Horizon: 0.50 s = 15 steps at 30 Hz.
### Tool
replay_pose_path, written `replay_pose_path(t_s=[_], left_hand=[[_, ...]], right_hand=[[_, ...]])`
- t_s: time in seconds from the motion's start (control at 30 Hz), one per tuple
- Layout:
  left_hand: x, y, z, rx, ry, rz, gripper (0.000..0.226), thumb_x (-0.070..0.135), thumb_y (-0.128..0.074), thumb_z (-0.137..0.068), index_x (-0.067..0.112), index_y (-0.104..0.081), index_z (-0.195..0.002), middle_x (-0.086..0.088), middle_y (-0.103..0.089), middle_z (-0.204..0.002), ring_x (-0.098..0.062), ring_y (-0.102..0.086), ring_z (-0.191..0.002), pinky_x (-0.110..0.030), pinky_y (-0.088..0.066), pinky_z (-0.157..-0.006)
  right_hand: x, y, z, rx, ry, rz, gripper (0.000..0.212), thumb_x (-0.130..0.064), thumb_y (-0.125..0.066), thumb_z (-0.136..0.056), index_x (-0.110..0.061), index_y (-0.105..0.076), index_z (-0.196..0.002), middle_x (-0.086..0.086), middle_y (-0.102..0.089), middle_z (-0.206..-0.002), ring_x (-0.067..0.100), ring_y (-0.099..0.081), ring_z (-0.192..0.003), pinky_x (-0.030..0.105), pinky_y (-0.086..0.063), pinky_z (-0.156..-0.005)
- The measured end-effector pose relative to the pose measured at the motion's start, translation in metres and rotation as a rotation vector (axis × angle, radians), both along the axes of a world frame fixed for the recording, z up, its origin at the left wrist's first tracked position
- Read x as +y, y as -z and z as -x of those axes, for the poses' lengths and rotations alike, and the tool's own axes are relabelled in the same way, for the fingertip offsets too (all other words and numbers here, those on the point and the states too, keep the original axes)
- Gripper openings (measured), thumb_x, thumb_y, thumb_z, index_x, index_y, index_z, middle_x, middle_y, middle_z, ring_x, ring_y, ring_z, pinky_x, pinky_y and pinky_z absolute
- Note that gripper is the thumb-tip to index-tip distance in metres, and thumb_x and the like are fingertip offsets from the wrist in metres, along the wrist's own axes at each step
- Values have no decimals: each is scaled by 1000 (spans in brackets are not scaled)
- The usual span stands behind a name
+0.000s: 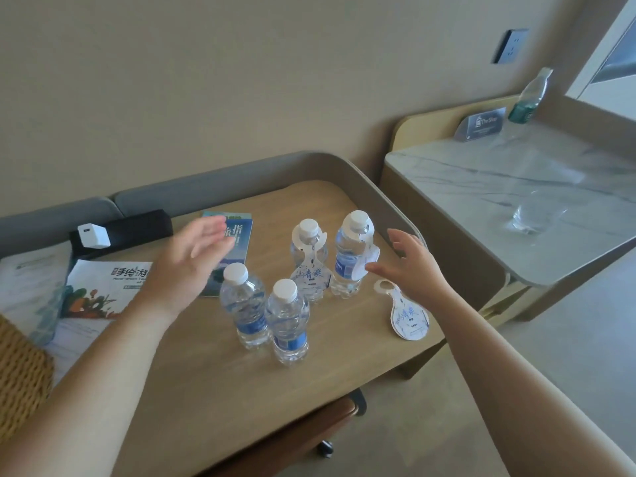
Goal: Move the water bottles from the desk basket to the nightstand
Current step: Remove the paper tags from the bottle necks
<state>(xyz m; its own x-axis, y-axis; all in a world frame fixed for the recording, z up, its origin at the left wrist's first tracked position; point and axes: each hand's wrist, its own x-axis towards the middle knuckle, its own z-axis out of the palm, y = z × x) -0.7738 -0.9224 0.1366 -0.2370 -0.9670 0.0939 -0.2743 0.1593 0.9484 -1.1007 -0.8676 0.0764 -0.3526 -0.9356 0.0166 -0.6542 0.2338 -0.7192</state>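
Several small clear water bottles with white caps and blue labels stand upright in a cluster on the wooden desk [213, 380]: two in front [245, 306] [288, 321], two behind [309, 259] [350, 253]. The rear two wear white paper neck tags. My left hand [192, 263] hovers open to the left of the cluster, blurred. My right hand [411, 266] is open to the right, fingertips close to the rear right bottle. Neither hand holds anything. A woven basket [20, 370] shows at the left edge.
A loose white neck tag [407, 316] lies on the desk under my right wrist. Brochures [103, 287], a blue booklet [237, 242], a black box with a white charger [93, 235] sit left. A marble-topped counter [499, 201] at right carries a glass [537, 211], a sign and a green-labelled bottle [528, 98].
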Motion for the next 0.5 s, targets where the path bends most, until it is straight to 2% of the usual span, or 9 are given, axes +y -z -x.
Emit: replay_pose_path(t_s=[0.1, 0.2, 0.27, 0.33, 0.43, 0.5], left_hand=[[-17, -35, 36, -193, 86, 190, 29, 24, -66, -89, 24, -61, -117, 8, -66, -114, 1, -62, -102, -21, -46, -92], [-36, -51, 77, -391, 269, 219, 29, 29, -68, -87, 22, -64, -114, 7, -67, -106, -10, -64, -98, -31, -50, -91], [-52, -50, 100, -513, 367, 198, 38, 33, -71, -84, 20, -62, -118, 4, -65, -109, -12, -62, -100, -35, -49, -94], [-70, -41, 121, -666, 476, 170, 57, 39, -73, -80, 20, -53, -130, 1, -60, -122, -14, -58, -108, -34, -47, -97], [-92, -21, 148, -841, 628, 135, 82, 42, -77, -75, 19, -37, -144, -2, -50, -138, -19, -51, -122, -32, -43, -98], [-104, -12, 162, -868, 696, 125, 88, 42, -80, -72, 18, -36, -145, -2, -49, -139, -20, -50, -123, -32, -43, -97]], right_hand=[[-12, -14, -3, 31, -32, 41, 86, -46, -77, -72, -19, -37, -143, 2, -41, -146, 21, -46, -128, 41, -41, -105], [-24, -16, -6, 83, -47, 46, 88, -49, -78, -70, -19, -37, -142, 1, -43, -143, 19, -48, -126, 35, -41, -102], [-31, -14, -9, 92, -52, 49, 87, -49, -78, -70, -19, -39, -141, 2, -45, -140, 19, -49, -123, 29, -39, -97], [-36, -10, -13, 102, -55, 64, 84, -47, -79, -70, -19, -41, -139, 1, -47, -136, 19, -50, -119, 24, -36, -91], [-44, -8, -17, 130, -38, 90, 80, -45, -80, -70, -21, -44, -137, 0, -51, -131, 19, -52, -115, 25, -37, -88], [-48, -10, -19, 146, -16, 88, 78, -44, -80, -70, -21, -46, -135, 0, -52, -129, 19, -51, -114, 28, -39, -90]])
